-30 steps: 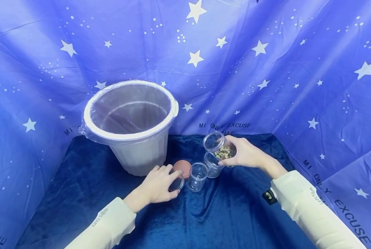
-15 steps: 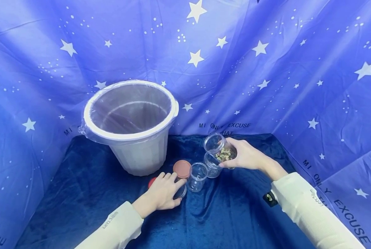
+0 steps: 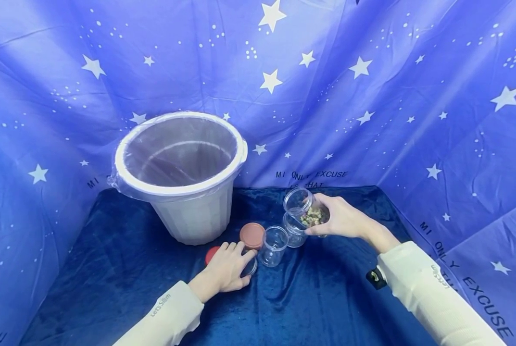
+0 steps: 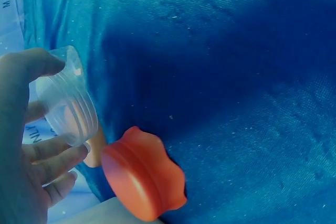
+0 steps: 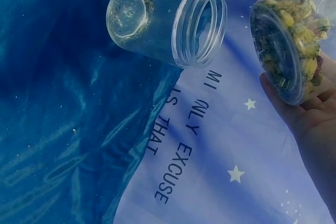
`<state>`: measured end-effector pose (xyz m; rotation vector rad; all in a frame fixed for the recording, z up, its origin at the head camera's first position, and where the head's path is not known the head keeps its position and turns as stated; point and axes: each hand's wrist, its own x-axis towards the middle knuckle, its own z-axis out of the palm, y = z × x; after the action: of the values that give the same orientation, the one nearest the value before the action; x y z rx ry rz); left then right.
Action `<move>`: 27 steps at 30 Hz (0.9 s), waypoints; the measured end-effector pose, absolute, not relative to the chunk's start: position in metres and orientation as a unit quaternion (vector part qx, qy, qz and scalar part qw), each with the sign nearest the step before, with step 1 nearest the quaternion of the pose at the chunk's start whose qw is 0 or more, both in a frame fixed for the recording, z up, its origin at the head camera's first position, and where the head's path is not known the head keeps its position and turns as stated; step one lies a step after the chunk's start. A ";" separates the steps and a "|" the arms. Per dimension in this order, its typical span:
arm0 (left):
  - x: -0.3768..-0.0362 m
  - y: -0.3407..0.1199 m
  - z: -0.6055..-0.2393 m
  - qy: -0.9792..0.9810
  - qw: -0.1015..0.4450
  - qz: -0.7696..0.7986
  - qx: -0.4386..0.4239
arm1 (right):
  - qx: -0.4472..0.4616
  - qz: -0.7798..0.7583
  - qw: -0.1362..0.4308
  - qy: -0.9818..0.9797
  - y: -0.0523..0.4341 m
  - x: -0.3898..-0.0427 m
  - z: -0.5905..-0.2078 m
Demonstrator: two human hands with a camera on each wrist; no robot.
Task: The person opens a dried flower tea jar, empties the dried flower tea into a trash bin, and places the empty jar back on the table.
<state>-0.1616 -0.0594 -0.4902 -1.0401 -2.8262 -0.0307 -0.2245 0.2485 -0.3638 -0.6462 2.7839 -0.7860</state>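
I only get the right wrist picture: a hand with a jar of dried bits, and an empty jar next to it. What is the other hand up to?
Observer: The left hand grips a small clear jar down on the blue cloth.
Operator: Any lids about?
Observer: Yes, an orange lid lies just past that hand's fingers.
Operator: Anything bigger nearby?
Observer: A white bucket lined with a clear bag stands at the back left.
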 end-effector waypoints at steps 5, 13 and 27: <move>-0.163 -0.057 -0.499 -0.934 0.071 0.004 -0.351 | -0.217 -0.266 0.099 0.934 0.248 -0.223 -0.365; -0.163 -0.054 -0.506 -0.925 0.108 0.014 -0.364 | -0.219 -0.269 0.103 0.932 0.248 -0.222 -0.365; -0.163 -0.053 -0.509 -0.924 0.094 0.056 -0.366 | -0.216 -0.277 0.111 0.930 0.250 -0.222 -0.367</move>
<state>-0.1634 -0.0532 -0.5085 -1.0852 -2.7421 0.1673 -0.2218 0.2499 -0.3670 -0.6350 2.7312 -0.8139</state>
